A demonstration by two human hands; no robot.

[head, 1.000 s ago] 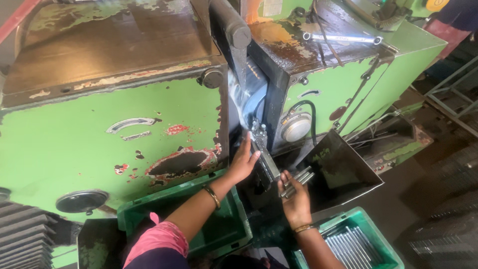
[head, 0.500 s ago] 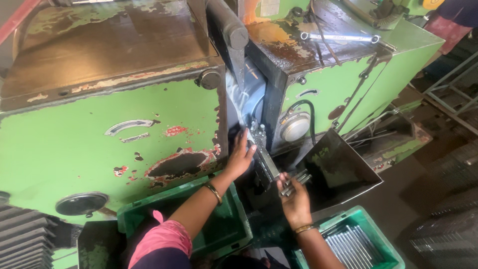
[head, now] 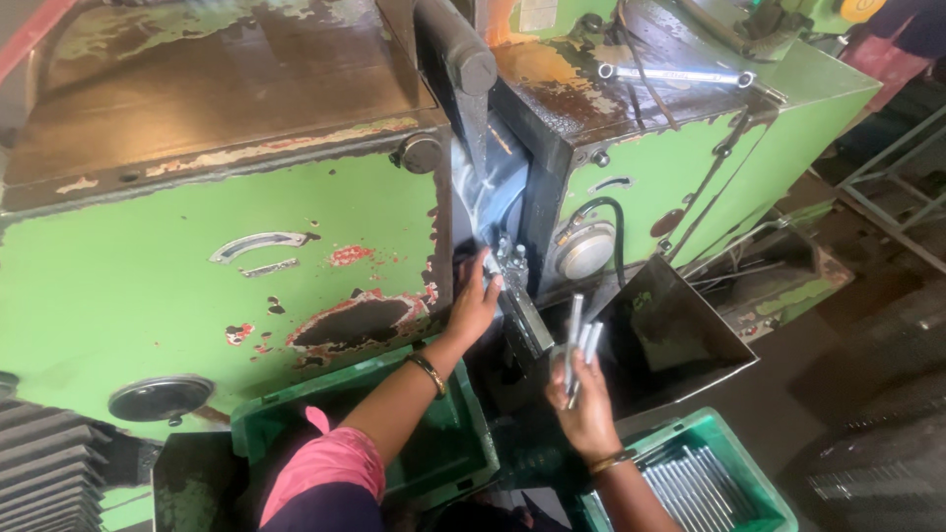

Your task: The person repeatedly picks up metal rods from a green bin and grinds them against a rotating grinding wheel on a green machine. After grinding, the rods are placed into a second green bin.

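Metal rods (head: 579,340) gripped in right hand (head: 585,419).
Left hand (head: 473,305), fingers loosely open, is pressed against green machine (head: 197,286) slot.

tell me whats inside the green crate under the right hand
The green crate holds rows of thin metal rods lying side by side. The right hand, gripping a few similar rods, and its forearm cover the crate's left part; its bottom edge is out of frame.

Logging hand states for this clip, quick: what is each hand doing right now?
Left hand: open, fingers resting against the machine's feed slot, holding nothing visible.
Right hand: closed around a few thin metal rods, held upright.
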